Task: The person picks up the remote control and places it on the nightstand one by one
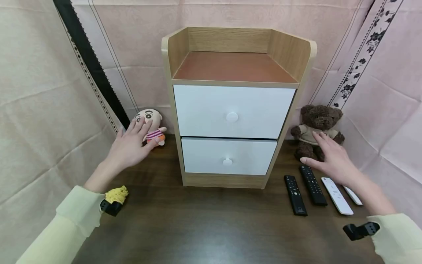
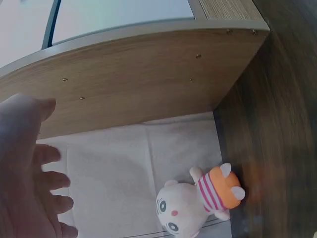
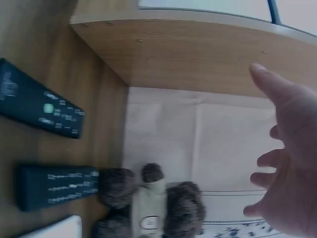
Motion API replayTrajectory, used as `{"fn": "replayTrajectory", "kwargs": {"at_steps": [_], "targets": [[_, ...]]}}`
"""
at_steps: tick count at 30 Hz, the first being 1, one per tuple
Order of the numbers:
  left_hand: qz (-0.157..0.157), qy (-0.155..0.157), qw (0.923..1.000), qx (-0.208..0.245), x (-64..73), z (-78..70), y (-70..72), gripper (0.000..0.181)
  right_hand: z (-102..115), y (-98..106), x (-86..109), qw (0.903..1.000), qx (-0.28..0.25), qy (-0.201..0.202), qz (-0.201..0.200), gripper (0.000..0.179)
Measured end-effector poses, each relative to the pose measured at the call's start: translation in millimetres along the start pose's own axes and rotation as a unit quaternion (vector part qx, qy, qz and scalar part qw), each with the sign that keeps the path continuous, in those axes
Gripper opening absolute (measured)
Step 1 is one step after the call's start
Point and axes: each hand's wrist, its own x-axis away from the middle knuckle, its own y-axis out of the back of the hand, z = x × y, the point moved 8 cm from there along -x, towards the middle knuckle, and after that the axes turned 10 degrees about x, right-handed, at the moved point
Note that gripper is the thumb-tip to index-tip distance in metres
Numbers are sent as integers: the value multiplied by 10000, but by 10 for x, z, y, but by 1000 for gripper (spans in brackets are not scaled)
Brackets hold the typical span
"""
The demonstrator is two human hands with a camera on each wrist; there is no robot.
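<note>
My left hand [image 1: 130, 145] is held up with its fingers extended, in front of a plush doll [image 1: 153, 128] with a striped top and orange bottoms. In the left wrist view the doll [image 2: 190, 206] lies apart from the fingers. My right hand [image 1: 333, 157], fingers spread and holding nothing, hovers before a brown teddy bear [image 1: 318, 117] in a pale sweater. The right wrist view has the bear [image 3: 183, 210] below that hand. Between the hands stands a small wooden cabinet [image 1: 285, 121] with a white upper drawer [image 1: 204, 110] and a white lower drawer [image 1: 204, 156], both looking closed.
Right of the cabinet lie two black remote controls, one nearer it [image 1: 295, 196] and one farther [image 1: 313, 186], then a white remote [image 1: 337, 196] and another white object [image 1: 353, 196] partly behind my wrist. Pale cloth [image 1: 132, 33] surrounds the dark wooden table [image 1: 197, 223].
</note>
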Motion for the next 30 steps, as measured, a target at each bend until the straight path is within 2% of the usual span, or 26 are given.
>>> {"fn": "replayTrajectory", "kwargs": {"at_steps": [3,7,12,16,18,21,26,30], "targets": [[-430,62,9974,578,30,-5,47,76,-29,-74,128,9980,-558,-165,-226,96],[-1146,155,9864,1167,90,-29,88,71,-81,-226,323,9934,-940,-471,-456,89],[-1739,-74,9699,1704,114,-72,48,66,-156,-449,539,9888,-1194,-622,-637,80],[-2150,-376,9515,2167,101,-84,-13,62,-208,-631,694,9866,-1269,-794,-652,77],[-2251,-471,9438,2373,93,-86,-49,61,-223,-725,750,9862,-1266,-884,-597,77],[-2230,-485,9349,2718,82,-107,-112,59,-232,-862,823,9850,-1345,-985,-446,78],[-2076,-387,9177,3366,67,-166,-217,58,-225,-1057,929,9796,-1647,-1149,-94,78],[-1892,-530,8985,3926,55,-221,-307,58,-206,-1185,973,9786,-1675,-1198,33,77]]}}
